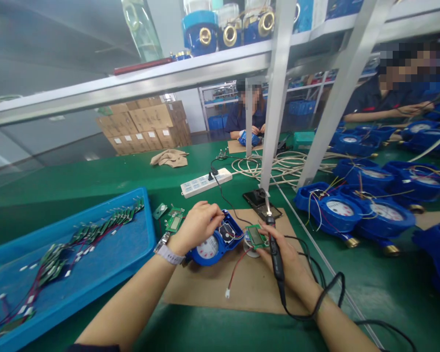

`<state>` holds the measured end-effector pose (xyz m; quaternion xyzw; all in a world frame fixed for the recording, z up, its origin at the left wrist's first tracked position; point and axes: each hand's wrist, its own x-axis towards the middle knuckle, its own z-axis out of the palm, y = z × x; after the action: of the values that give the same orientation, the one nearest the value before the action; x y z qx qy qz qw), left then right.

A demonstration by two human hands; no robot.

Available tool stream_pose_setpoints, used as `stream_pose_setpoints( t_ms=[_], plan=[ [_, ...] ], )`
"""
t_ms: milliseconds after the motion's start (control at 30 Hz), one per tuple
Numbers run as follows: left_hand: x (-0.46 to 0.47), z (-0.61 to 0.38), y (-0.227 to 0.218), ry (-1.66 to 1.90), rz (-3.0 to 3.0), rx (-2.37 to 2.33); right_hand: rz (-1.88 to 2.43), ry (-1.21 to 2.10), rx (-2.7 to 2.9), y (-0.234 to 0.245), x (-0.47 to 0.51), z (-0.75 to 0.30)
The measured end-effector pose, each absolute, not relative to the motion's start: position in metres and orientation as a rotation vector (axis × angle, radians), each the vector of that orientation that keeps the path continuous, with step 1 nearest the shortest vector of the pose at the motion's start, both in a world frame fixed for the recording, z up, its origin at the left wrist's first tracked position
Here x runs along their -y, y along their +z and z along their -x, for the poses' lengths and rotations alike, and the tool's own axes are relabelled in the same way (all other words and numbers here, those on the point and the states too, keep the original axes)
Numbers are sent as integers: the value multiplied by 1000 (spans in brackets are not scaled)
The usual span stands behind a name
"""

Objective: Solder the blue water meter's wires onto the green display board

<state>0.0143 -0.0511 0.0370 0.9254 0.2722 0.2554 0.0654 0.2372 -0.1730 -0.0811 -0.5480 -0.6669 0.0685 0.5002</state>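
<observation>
A blue water meter [209,252] lies on the brown cardboard sheet [205,288], its side compartment open with a black part inside. My left hand [200,222] is over the meter, fingers curled together at the compartment's upper edge; what they pinch, if anything, is hidden. In my right hand [289,259] is a soldering iron [276,259], its tip pointing up and away. The same hand also steadies a green circuit board [255,236] with a small display between thumb and fingers. Thin wires run from the board to the meter, and a red-black lead ends in a white connector [228,293].
A blue tray [95,274] of wired boards stands left, two loose boards beside it. Behind are a power strip [206,182], coiled cables and metal posts [276,98]. Several blue meters [337,208] crowd the right. Two co-workers sit beyond. The iron's black cord crosses my right forearm.
</observation>
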Motion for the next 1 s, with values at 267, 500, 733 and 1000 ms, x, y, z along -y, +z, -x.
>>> stream_pose_setpoints(
  t_ms=[267, 500, 733, 1000],
  plan=[
    [35, -8, 24, 731, -2489, -616, 1284, 150, 1630, -76, 173, -235],
    [63, -17, 10, 980, -2435, -971, 1278, 127, 1628, -72, 173, -234],
    [91, -38, 15, 924, -2589, -1069, 1272, 103, 1634, -75, 172, -231],
    [83, -43, 21, 651, -2724, -747, 1293, 89, 1663, -75, 172, -233]
  ],
)
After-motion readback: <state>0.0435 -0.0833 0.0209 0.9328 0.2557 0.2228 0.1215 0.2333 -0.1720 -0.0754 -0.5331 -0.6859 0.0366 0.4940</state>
